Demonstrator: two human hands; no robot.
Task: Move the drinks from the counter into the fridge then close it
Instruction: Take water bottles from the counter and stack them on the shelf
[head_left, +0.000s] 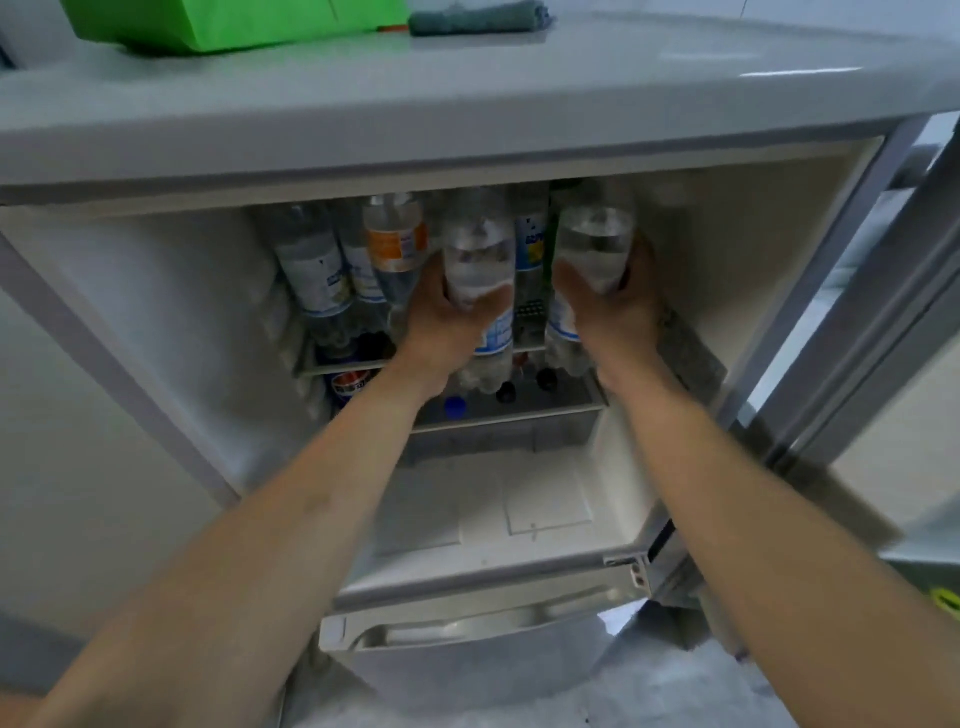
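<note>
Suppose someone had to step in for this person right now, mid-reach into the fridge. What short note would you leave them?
Left hand: grips a clear bottle, held at the upper shelf.
Right hand: grips a second clear bottle beside it.
Fridge: door open on the right; several bottles, one with an orange label, already stand on the upper shelf, more on the shelf below.
Done: earlier drinks stowed.
Left: set both bottles down, let go, check the counter (not visible here) for more drinks, close the door.
</note>
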